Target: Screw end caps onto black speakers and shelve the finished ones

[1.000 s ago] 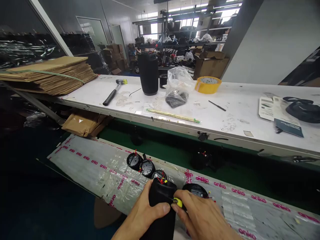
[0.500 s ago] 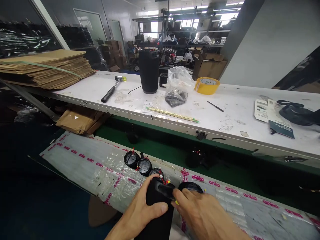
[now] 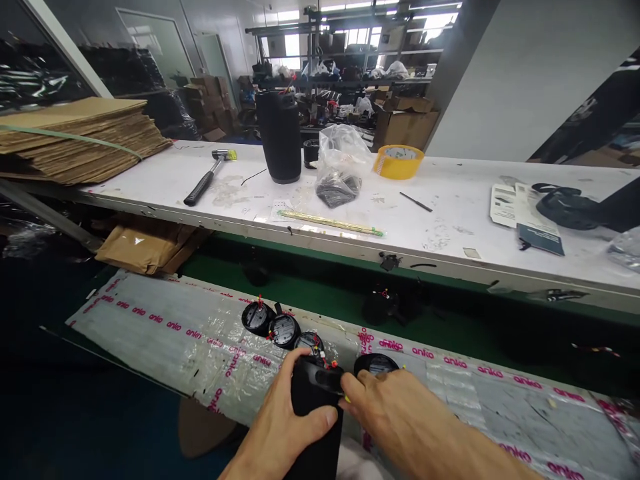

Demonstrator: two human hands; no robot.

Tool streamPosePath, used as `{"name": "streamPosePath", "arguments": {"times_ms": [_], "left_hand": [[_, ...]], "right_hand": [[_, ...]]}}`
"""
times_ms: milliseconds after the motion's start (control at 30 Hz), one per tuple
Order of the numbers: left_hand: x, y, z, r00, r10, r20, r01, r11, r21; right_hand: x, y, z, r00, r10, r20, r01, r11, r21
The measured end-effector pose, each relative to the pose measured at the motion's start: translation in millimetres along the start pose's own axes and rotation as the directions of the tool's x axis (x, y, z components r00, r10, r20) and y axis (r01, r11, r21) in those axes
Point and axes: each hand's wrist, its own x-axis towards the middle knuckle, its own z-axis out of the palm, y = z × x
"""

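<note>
My left hand is wrapped around a black fabric-covered cylinder that looks like a portable speaker, with its thumb across the front. The cylinder leans toward me, top end away. At its top edge is a glossy black strap-like piece, and red and yellow wire connectors poke up behind it. The fingers of my right hand are closed at the right side of that edge. A small yellow bit shows under them; the rest of what they grip is hidden.
Round black caps with wires lie on the taped lower board; another cap sits behind my right hand. The white bench beyond holds a hammer, a second black cylinder, a plastic bag and yellow tape.
The view has shifted slightly to the right, so the bench things sit further left. Both hands keep nearly the same grip on the cylinder and its top edge.
</note>
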Motion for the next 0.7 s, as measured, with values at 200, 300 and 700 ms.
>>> {"name": "streamPosePath", "arguments": {"times_ms": [200,300,700], "left_hand": [[7.1,-9.0,-2.9,0.994,0.009,0.104,0.021,0.959,-0.281],[8.5,-10.7,0.4,0.997,-0.034,0.064,0.057,0.913,-0.403],[-10.0,-83.0,-71.7,0.869,-0.044,-0.493,0.039,0.999,-0.021]], "right_hand": [[-4.8,3.2,1.6,0.955,0.269,-0.123,-0.197,0.889,0.414],[-8.7,7.2,1.9,0.846,0.517,-0.131,-0.298,0.662,0.687],[-27.6,-25.7,48.4,0.828,0.561,-0.019,-0.372,0.574,0.729]]}}
